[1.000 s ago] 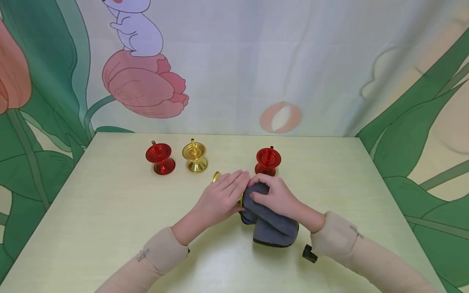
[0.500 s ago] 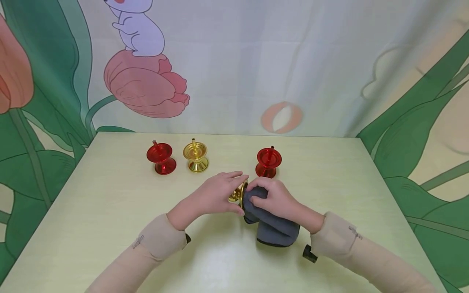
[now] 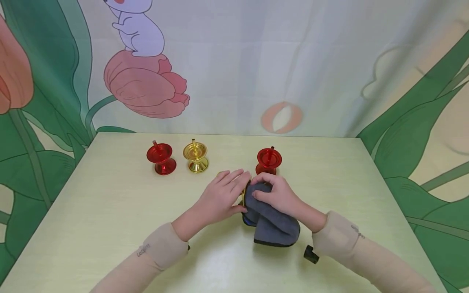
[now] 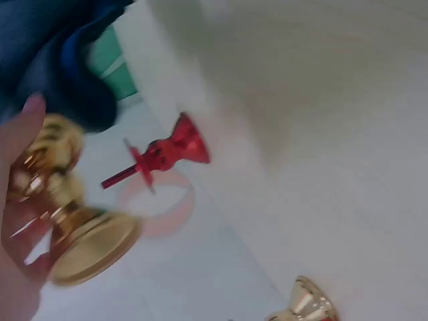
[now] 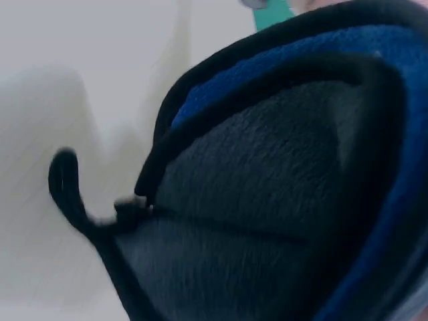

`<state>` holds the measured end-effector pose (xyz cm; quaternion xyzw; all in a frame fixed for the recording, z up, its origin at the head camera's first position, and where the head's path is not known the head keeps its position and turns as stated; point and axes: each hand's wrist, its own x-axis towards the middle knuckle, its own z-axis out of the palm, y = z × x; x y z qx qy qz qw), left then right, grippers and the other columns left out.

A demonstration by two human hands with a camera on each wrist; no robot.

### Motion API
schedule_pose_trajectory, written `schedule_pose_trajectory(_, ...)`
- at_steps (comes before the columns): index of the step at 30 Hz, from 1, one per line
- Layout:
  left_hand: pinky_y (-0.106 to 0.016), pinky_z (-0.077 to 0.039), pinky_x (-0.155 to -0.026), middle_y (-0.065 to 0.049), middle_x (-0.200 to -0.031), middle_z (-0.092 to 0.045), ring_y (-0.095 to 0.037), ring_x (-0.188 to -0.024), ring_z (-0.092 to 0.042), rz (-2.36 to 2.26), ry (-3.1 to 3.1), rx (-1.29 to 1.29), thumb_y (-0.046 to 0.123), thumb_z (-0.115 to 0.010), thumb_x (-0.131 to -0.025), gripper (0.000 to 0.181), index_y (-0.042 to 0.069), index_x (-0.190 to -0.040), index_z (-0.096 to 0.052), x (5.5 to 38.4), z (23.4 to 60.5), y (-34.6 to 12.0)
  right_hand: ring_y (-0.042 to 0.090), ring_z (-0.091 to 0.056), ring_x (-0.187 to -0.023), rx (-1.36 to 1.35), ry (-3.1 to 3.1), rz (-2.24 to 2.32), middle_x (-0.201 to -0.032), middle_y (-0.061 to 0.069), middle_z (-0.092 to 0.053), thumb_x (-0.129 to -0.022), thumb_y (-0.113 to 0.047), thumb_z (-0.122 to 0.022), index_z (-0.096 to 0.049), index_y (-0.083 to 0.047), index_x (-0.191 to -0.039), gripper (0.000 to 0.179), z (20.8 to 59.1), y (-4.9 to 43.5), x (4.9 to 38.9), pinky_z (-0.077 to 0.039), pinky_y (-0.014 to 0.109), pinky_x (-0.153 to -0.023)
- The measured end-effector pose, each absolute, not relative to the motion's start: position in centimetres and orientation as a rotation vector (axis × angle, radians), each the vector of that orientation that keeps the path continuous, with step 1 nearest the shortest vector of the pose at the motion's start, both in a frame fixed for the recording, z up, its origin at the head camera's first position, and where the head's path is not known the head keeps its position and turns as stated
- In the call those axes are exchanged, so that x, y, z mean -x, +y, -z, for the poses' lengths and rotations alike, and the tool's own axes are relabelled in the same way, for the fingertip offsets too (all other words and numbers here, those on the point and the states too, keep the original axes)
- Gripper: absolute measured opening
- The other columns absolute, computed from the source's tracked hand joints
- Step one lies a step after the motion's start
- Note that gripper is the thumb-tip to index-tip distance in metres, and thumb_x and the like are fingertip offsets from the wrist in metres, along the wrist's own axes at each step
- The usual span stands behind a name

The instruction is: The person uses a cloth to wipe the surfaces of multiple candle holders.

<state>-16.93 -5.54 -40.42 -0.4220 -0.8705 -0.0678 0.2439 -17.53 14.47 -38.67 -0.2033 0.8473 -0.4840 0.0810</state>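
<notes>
My left hand (image 3: 220, 197) holds a shiny gold candle holder (image 4: 93, 247) on its side above the table. In the left wrist view its flared foot points away from the fingers, and its cup end is partly hidden by the hand and cloth. My right hand (image 3: 278, 197) grips a folded grey cloth (image 3: 275, 230) against the holder's rim, thumb and fingers bunched on the fabric. Seen in the right wrist view, the cloth (image 5: 254, 160) has a blue side, black edging and a black hanging loop (image 5: 65, 177).
A red candle holder (image 3: 165, 165) and another gold one (image 3: 198, 162) stand upright at the back left of the table (image 3: 110, 228). Just beyond my hands stands a second red holder (image 3: 268, 160). A printed curtain (image 3: 227, 73) hangs behind the table.
Half a second ago my left fingers were spread and showed more of the gold candle holder; now they lie back over it, turned. My right hand has kept the cloth at the rim.
</notes>
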Motion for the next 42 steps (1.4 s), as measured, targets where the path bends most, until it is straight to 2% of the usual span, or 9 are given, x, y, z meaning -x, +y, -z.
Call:
schedule_pose_trajectory(6, -0.034, -0.036, -0.097, -0.002, -0.127, -0.051, -0.018, -0.118, -0.046, 0.279, -2.697, 1.220, 0.057, -0.070, -0.061, 0.093, 0.009, -0.133, -0.037, 17.5, 38.6, -5.8, 0.012, -0.054, -0.082, 0.858, 2.606, 1.322, -0.095, 0.002, -0.063, -0.076, -0.005, -0.063, -0.062, -0.012, -0.094, 0.019, 39.0, 14.5, 17.0, -0.045, 0.024, -0.071)
schedule_pose_trajectory(11, -0.032, -0.040, -0.094, -0.004, -0.123, -0.054, -0.016, -0.111, -0.052, 0.387, -2.775, 1.237, 0.053, -0.074, -0.059, 0.088, 0.006, -0.128, -0.042, 17.4, 38.1, -5.6, 0.009, -0.055, -0.082, 1.030, 2.636, 1.314, -0.093, 0.000, -0.063, -0.075, -0.005, -0.064, -0.062, -0.011, -0.092, 0.019, 39.1, 14.5, 16.6, -0.046, 0.023, -0.071)
schedule_pose_trajectory(16, -0.031, -0.042, -0.093, -0.006, -0.120, -0.056, -0.017, -0.109, -0.054, 0.277, -2.567, 1.204, 0.044, -0.074, -0.063, 0.080, 0.003, -0.125, -0.044, 17.0, 38.9, -5.4, 0.011, -0.055, -0.083, 0.895, 2.607, 1.416, -0.096, 0.002, -0.062, -0.076, -0.005, -0.064, -0.062, -0.011, -0.094, 0.020, 39.1, 14.5, 16.8, -0.046, 0.023, -0.072)
schedule_pose_trajectory(23, -0.031, -0.042, -0.093, -0.007, -0.119, -0.058, -0.017, -0.109, -0.054, 0.144, -2.280, 1.110, 0.042, -0.074, -0.062, 0.077, 0.002, -0.122, -0.046, 16.8, 40.0, -5.6, 0.015, -0.055, -0.085, 0.763, 2.532, 1.504, -0.100, 0.006, -0.062, -0.078, -0.007, -0.064, -0.061, -0.010, -0.099, 0.021, 38.6, 14.6, 17.1, -0.045, 0.024, -0.074)
schedule_pose_trajectory(33, -0.034, -0.040, -0.095, -0.005, -0.121, -0.056, -0.016, -0.111, -0.053, 0.135, -2.284, 1.007, 0.042, -0.073, -0.062, 0.079, 0.004, -0.125, -0.044, 16.5, 40.5, -6.2, 0.015, -0.055, -0.088, 0.768, 2.533, 1.515, -0.102, 0.007, -0.062, -0.079, -0.008, -0.064, -0.061, -0.009, -0.100, 0.021, 38.1, 14.9, 17.2, -0.046, 0.023, -0.076)
schedule_pose_trajectory(42, -0.036, -0.038, -0.096, -0.007, -0.120, -0.057, -0.018, -0.111, -0.053, 0.167, -2.325, 0.870, 0.041, -0.074, -0.060, 0.082, 0.003, -0.126, -0.044, 16.6, 40.4, -7.2, 0.012, -0.056, -0.089, 0.653, 2.548, 1.604, -0.102, 0.011, -0.062, -0.080, -0.006, -0.063, -0.060, -0.006, -0.100, 0.021, 37.7, 16.1, 17.6, -0.047, 0.022, -0.076)
